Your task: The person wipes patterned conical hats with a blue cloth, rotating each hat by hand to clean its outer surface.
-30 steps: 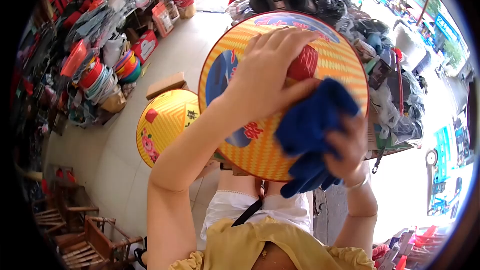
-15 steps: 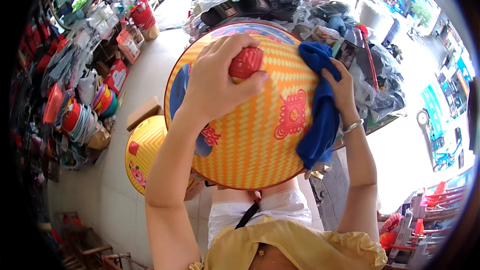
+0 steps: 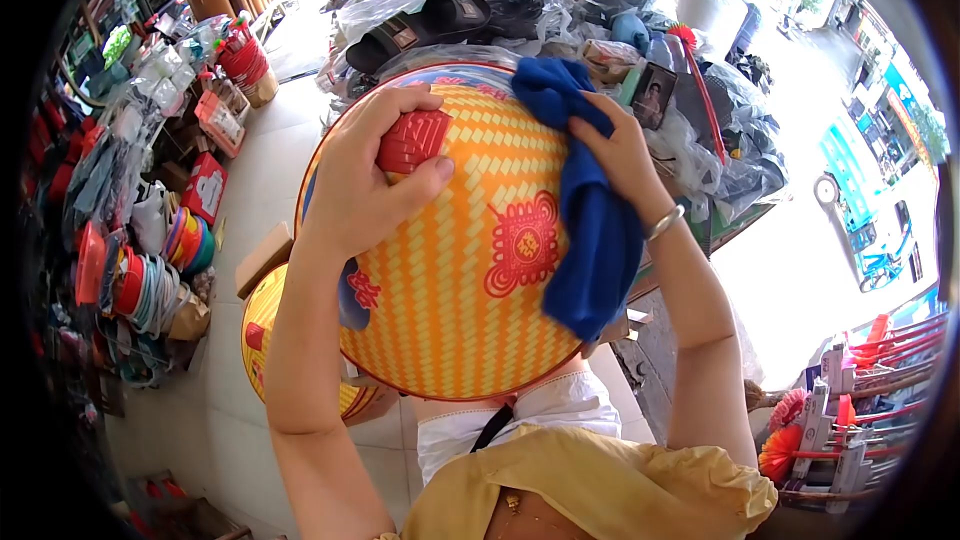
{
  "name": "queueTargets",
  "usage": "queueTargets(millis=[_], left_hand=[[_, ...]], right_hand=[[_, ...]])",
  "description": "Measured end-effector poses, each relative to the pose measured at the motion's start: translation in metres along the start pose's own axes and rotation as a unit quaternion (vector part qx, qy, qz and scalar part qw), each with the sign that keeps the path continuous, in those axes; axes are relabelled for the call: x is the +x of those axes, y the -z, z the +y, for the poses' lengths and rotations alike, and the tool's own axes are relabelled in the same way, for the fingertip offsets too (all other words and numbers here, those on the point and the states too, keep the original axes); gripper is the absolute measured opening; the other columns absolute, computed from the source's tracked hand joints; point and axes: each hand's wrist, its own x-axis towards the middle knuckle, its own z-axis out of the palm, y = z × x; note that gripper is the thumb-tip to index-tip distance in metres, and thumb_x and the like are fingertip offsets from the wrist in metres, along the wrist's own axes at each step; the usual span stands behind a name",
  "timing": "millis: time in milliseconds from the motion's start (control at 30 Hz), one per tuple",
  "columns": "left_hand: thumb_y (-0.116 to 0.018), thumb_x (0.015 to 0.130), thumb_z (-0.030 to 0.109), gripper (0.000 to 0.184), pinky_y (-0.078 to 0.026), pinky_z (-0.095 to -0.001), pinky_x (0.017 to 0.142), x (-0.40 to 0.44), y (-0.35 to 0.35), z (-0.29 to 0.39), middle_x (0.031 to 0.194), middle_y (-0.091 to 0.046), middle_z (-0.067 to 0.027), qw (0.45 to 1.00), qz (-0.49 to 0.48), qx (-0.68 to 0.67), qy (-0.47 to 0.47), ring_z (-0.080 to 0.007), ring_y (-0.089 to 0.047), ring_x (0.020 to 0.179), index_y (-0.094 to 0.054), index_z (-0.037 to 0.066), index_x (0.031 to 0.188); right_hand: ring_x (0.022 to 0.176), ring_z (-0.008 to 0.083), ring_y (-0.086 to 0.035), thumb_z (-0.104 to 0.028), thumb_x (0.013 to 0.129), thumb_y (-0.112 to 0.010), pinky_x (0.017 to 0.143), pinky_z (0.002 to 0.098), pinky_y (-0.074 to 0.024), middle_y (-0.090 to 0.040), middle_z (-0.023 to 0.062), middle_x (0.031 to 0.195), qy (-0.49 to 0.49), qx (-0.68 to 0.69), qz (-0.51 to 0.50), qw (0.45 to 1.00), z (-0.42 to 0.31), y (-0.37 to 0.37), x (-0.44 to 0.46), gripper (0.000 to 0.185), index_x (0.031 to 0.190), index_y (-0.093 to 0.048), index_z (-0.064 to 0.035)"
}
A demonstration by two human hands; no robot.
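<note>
A large conical hat (image 3: 450,270), woven in orange and yellow with a red knot pattern and a red tip, is held over my lap. My left hand (image 3: 365,175) grips it around the tip, thumb on one side and fingers on the other. At the hat's right side my right hand (image 3: 620,155) holds a blue cloth (image 3: 595,250), which hangs down against the hat's surface. A second yellow hat (image 3: 262,325) lies lower left, partly covered by the large one and my left arm.
Plastic-wrapped goods and black slippers (image 3: 420,30) are heaped beyond the hat. Stacked wares, a red box (image 3: 205,185) and coiled hose (image 3: 155,295) line the left. Red-handled brushes (image 3: 850,430) lie at lower right. A blue vehicle (image 3: 845,180) stands outside.
The large hat has turned and tilted, showing more of its patterned side. My right hand has carried the blue cloth from the hat's front to its right side. The view has shifted.
</note>
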Motion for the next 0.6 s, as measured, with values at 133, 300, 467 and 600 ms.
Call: queueTargets(millis=[133, 300, 467, 600], left_hand=[[-0.069, 0.07, 0.02, 0.043, -0.047, -0.0347, 0.087, 0.009, -0.002, -0.004, 0.106, -0.061, -0.0115, 1.0, -0.01, -0.022, -0.003, -0.0256, -0.06, 0.097, -0.057, 0.007, 0.11], [-0.069, 0.071, 0.02, 0.047, -0.045, -0.0341, 0.088, 0.015, 0.001, -0.005, 0.105, -0.061, -0.0126, 0.999, -0.042, -0.022, -0.009, -0.0267, -0.06, 0.099, -0.054, 0.004, 0.112], [-0.069, 0.07, 0.021, 0.052, -0.043, -0.0333, 0.09, 0.007, 0.001, -0.007, 0.106, -0.059, -0.0134, 0.998, -0.021, -0.045, 0.05, -0.0254, -0.058, 0.1, -0.051, 0.002, 0.114], [-0.07, 0.069, 0.02, 0.049, -0.042, -0.0325, 0.09, 0.01, 0.003, -0.016, 0.104, -0.057, -0.0122, 0.999, -0.019, -0.033, -0.01, -0.023, -0.056, 0.099, -0.052, 0.003, 0.111]], right_hand=[[0.108, 0.0292, -0.059, -0.018, 0.082, -0.066, 0.095, 0.0358, -0.0425, -0.063, 0.0179, 0.112, -0.063, -0.053, -0.02, 0.996, 0.011, 0.016, 0.002, 0.039, 0.115, -0.06, 0.001], [0.115, 0.0359, -0.053, -0.016, 0.079, -0.069, 0.099, 0.0401, -0.0406, -0.059, 0.02, 0.118, 0.164, -0.046, -0.071, 0.983, -0.084, -0.017, 0.006, 0.04, 0.114, -0.059, 0.0002], [0.109, 0.022, -0.056, -0.011, 0.084, -0.065, 0.096, 0.0326, -0.0407, -0.06, 0.0142, 0.116, 0.141, 0.033, -0.112, 0.983, -0.085, -0.036, 0.032, 0.037, 0.117, -0.056, 0.0038], [0.104, 0.0268, -0.061, -0.018, 0.082, -0.065, 0.092, 0.0345, -0.0447, -0.064, 0.0182, 0.109, 0.012, -0.003, -0.072, 0.997, -0.017, -0.02, 0.041, 0.038, 0.113, -0.06, 0.0023]])
